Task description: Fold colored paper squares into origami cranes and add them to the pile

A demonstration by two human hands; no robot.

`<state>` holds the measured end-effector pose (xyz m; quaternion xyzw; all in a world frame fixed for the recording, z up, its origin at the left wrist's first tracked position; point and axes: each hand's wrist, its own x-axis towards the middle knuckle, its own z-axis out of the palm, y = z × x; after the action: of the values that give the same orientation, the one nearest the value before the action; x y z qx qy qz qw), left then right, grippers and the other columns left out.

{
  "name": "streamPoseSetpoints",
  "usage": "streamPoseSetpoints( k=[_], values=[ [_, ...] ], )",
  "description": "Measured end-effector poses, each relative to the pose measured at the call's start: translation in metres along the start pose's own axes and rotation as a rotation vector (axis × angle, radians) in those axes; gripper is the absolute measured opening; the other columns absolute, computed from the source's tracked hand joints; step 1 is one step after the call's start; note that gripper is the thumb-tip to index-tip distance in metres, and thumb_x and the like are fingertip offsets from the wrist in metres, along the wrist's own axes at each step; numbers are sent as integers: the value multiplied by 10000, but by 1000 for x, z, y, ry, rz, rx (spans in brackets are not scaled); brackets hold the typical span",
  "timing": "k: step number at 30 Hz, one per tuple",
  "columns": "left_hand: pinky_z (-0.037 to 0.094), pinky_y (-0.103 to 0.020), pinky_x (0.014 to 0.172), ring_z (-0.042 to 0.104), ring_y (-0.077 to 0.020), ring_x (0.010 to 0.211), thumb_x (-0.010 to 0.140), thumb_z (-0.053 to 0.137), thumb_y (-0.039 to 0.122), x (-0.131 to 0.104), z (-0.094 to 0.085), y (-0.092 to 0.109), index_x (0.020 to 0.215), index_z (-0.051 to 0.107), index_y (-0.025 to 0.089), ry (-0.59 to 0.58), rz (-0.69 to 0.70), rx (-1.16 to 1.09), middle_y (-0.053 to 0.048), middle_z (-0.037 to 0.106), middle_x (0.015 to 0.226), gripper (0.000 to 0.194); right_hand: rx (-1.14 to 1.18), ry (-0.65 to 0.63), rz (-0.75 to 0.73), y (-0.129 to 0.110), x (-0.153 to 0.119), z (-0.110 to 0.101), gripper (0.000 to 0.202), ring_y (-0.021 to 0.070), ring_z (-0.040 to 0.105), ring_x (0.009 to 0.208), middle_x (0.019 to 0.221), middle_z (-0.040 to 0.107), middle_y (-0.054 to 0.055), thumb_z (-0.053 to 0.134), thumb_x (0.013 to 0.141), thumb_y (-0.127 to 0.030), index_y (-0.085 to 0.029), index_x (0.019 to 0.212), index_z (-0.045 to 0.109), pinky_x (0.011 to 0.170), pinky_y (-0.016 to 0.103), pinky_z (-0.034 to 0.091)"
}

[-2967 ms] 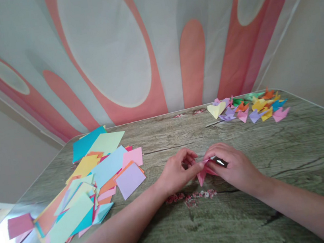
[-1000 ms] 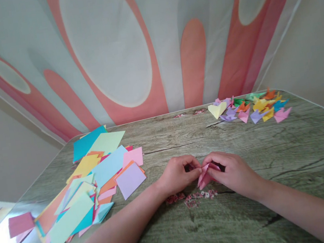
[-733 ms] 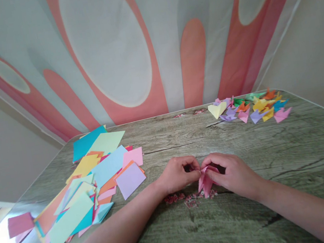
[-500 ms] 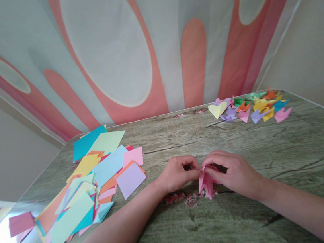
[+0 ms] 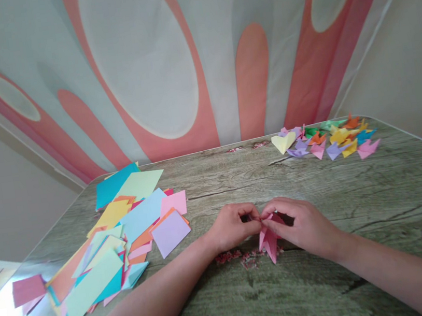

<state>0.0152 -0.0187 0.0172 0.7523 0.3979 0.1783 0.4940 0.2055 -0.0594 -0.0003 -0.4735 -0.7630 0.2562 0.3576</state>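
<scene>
A pink folded paper (image 5: 272,248) is held between the two hands; it is pinched near its top by the thumb and fingers of the right hand (image 5: 302,220), and its left top edge is pinched by the fingertips of the left hand (image 5: 232,226); the hands are held close together, tips almost touching; the paper's points are aimed down, but whether the table (image 5: 360,186) is touched by them cannot be told.

Small red and white marks (image 5: 251,260) are seen on the table just below the hands; to the left of the left hand, a messy pile of flat papers (image 5: 141,217) is spread out, and the nearest spot is taken by a purple sheet (image 5: 171,233), with a pink sheet (image 5: 174,203) just behind it; far past the right hand, little folded paper shapes (image 5: 337,136) of many colors are bunched together, with a pale yellow heart shape (image 5: 283,142) placed at their left end.
</scene>
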Motion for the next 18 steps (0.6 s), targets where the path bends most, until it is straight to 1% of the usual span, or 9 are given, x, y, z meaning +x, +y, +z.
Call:
streamPoseSetpoints(
  k=[3, 6, 9, 11, 14, 16, 18],
  values=[
    [368, -187, 615, 471, -91, 634, 722, 561, 208, 1, -1, -1, 684, 600, 147, 11, 4, 9, 34, 563, 658, 82, 42, -47, 48, 2, 1, -2, 116, 154, 621, 699, 791, 687, -10, 626, 816, -272, -235, 923, 648, 653, 263, 465],
    [381, -195, 634, 487, -95, 650, 736, 563, 211, 1, -4, -2, 699, 602, 142, -14, 0, -34, 26, 576, 682, 87, 85, -98, 76, 4, 2, -6, 183, 155, 630, 718, 821, 701, -17, 647, 804, -294, -245, 980, 654, 662, 257, 468],
    [396, -196, 649, 502, -95, 653, 750, 575, 215, 1, -8, -2, 722, 613, 137, -47, 4, -90, 21, 584, 692, 91, 119, -102, 79, 4, 3, -10, 120, 149, 634, 741, 836, 707, -22, 589, 849, -287, -250, 917, 680, 671, 247, 457],
    [408, -198, 665, 518, -98, 664, 768, 588, 243, 0, -8, -2, 755, 636, 136, -62, 20, -91, 16, 603, 708, 117, 129, -91, 99, 3, 4, -11, 136, 142, 629, 722, 800, 704, -26, 555, 868, -280, -242, 857, 686, 664, 241, 447],
    [426, -209, 701, 551, -111, 699, 805, 593, 326, 0, -7, -3, 831, 671, 129, -83, 38, -98, -9, 647, 762, 214, 118, -75, 166, -1, 4, -12, 154, 136, 606, 667, 741, 693, -27, 553, 866, -297, -226, 818, 681, 632, 237, 429],
    [433, -214, 712, 565, -118, 714, 816, 592, 358, 0, -6, -4, 844, 680, 118, -90, 33, -118, -25, 663, 787, 257, 111, -79, 205, -3, 5, -11, 166, 134, 589, 644, 722, 687, -26, 557, 863, -317, -218, 809, 679, 608, 233, 415],
    [435, -213, 713, 569, -121, 718, 818, 598, 360, 1, -4, -6, 837, 685, 114, -79, 26, -122, -30, 668, 793, 262, 113, -90, 232, -3, 5, -11, 183, 132, 572, 627, 703, 678, -27, 555, 863, -338, -215, 799, 676, 587, 232, 401]
  ],
)
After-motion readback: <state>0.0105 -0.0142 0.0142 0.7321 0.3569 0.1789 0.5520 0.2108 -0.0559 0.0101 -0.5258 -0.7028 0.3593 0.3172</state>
